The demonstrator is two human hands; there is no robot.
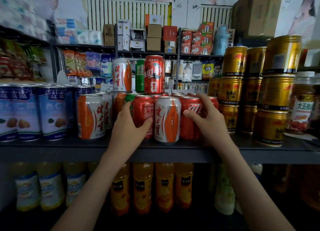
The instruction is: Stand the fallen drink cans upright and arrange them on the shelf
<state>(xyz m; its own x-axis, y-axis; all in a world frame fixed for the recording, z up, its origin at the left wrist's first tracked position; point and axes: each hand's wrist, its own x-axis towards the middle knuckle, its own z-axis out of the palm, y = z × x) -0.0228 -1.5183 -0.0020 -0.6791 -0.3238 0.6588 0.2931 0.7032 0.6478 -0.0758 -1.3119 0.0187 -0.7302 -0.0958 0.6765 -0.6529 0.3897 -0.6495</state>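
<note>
The left hand (129, 125) is gripping an upright red can (144, 109); the right hand (209, 121), held apart, is curling round a second red can (188, 125) on the shelf (52, 149).

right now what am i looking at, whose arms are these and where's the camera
There is no machine here: the one picture comes from a camera worn on a person's head, looking at their own hands. The left hand grips the left red can, the right hand the right red can; a white and orange can stands between them. All stand upright on a dark shelf, with three more cans stacked on top and gold cans to the right.
</note>
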